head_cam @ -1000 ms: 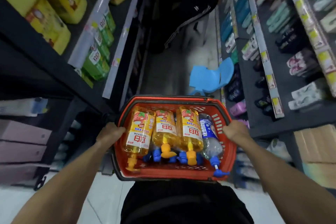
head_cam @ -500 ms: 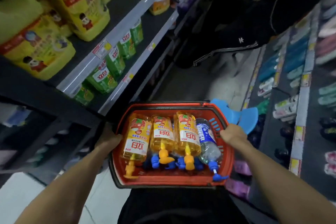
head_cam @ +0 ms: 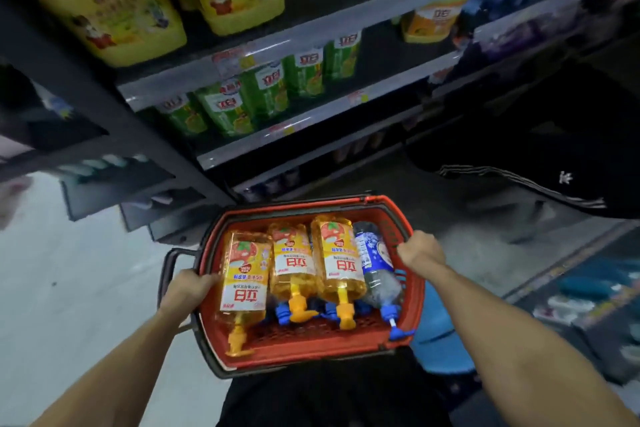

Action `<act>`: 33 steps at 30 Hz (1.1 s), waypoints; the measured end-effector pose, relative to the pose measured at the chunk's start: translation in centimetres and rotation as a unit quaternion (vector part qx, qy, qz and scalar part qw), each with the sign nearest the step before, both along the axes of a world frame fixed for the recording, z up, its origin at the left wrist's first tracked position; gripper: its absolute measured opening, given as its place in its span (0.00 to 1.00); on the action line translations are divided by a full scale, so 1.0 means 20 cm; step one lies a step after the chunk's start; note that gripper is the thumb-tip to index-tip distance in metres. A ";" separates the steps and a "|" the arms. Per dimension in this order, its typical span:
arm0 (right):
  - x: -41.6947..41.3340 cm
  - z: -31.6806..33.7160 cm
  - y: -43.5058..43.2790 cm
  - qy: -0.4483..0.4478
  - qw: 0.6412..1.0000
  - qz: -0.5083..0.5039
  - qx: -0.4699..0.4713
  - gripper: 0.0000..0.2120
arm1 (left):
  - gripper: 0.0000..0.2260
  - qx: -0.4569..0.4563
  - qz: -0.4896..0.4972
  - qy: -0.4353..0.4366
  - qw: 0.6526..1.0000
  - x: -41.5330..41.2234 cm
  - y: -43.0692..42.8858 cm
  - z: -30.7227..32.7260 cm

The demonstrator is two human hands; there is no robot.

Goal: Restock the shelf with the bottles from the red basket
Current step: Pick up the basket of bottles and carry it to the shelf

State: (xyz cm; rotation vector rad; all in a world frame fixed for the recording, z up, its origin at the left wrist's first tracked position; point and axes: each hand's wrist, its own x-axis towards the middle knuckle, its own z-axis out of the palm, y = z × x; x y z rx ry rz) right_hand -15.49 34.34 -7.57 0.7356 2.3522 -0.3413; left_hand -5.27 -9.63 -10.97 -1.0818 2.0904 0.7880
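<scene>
Shop aisle: price-tagged stocked shelves (head_cam: pixel 263 55)

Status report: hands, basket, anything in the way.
Left hand, right hand: both grip red basket rim. Orange bottles, one clear bottle lie inside, unshelved. Person in black stands ahead right.

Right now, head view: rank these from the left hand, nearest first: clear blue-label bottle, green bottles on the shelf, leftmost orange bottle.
1. Leftmost orange bottle: in the red basket, right beside the left hand gripping the rim.
2. Clear blue-label bottle: basket's right side.
3. Green bottles: up on the shelf, beyond the basket.
</scene>
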 end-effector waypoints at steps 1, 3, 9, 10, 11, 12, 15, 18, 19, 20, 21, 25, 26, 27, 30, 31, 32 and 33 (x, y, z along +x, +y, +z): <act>-0.03 -0.02 0.01 -0.005 1.000 0.017 0.002 0.21 | 0.17 0.000 0.016 -0.005 1.000 0.03 0.01 -0.04; -0.07 -0.07 0.00 -0.028 0.999 0.046 -0.002 0.20 | 0.16 0.008 0.042 -0.013 0.999 0.07 0.04 -0.08; -0.21 -0.32 -0.07 -0.076 0.992 0.103 0.004 0.19 | 0.15 0.023 0.106 -0.049 0.993 0.17 0.00 -0.31; -0.23 -0.38 -0.08 -0.082 0.991 0.109 0.007 0.19 | 0.15 0.025 0.112 -0.055 0.992 0.18 -0.01 -0.37; -0.26 -0.46 -0.10 -0.089 0.989 0.115 0.009 0.19 | 0.15 0.028 0.121 -0.060 0.990 0.19 -0.02 -0.43; -0.29 -0.53 -0.12 -0.099 0.988 0.121 0.012 0.19 | 0.15 0.032 0.131 -0.065 0.989 0.20 -0.02 -0.49; -0.36 -0.75 -0.19 -0.121 0.983 0.138 0.012 0.18 | 0.13 0.045 0.163 -0.080 0.982 0.21 -0.05 -0.69; -0.46 -1.01 -0.27 -0.125 0.977 0.175 0.006 0.18 | 0.14 0.052 0.185 -0.089 0.977 0.20 -0.09 -0.92; -0.49 -1.11 -0.29 -0.124 0.974 0.189 0.003 0.18 | 0.14 0.054 0.188 -0.090 0.977 0.19 -0.12 -1.01; -0.52 -1.22 -0.31 -0.121 0.973 0.198 -0.001 0.19 | 0.14 0.056 0.193 -0.090 0.976 0.19 -0.13 -1.11; -0.56 -1.32 -0.34 -0.115 0.973 0.201 -0.006 0.19 | 0.14 0.053 0.200 -0.084 0.975 0.16 -0.16 -1.20; -0.71 -1.70 -0.46 -0.090 0.978 0.186 -0.020 0.17 | 0.14 0.038 0.213 -0.060 0.974 0.05 -0.29 -1.54; -0.73 -1.79 -0.48 -0.084 0.980 0.181 -0.020 0.16 | 0.13 0.037 0.217 -0.054 0.974 0.02 -0.31 -1.61; -0.75 -1.88 -0.49 -0.077 0.981 0.177 -0.021 0.15 | 0.12 0.036 0.218 -0.050 0.974 0.00 -0.33 -1.68; -0.76 -2.17 -0.52 -0.046 0.984 0.165 -0.054 0.13 | 0.12 0.030 0.238 -0.055 0.969 0.00 -0.33 -1.91; -0.75 -2.25 -0.53 -0.040 0.985 0.154 -0.069 0.13 | 0.12 0.029 0.246 -0.056 0.967 0.01 -0.32 -2.00; -0.75 -2.34 -0.54 -0.041 0.985 0.146 -0.077 0.12 | 0.13 0.028 0.255 -0.057 0.965 0.03 -0.31 -2.08; -0.75 -2.44 -0.54 -0.041 0.985 0.144 -0.082 0.13 | 0.13 0.029 0.260 -0.054 0.964 0.03 -0.30 -2.15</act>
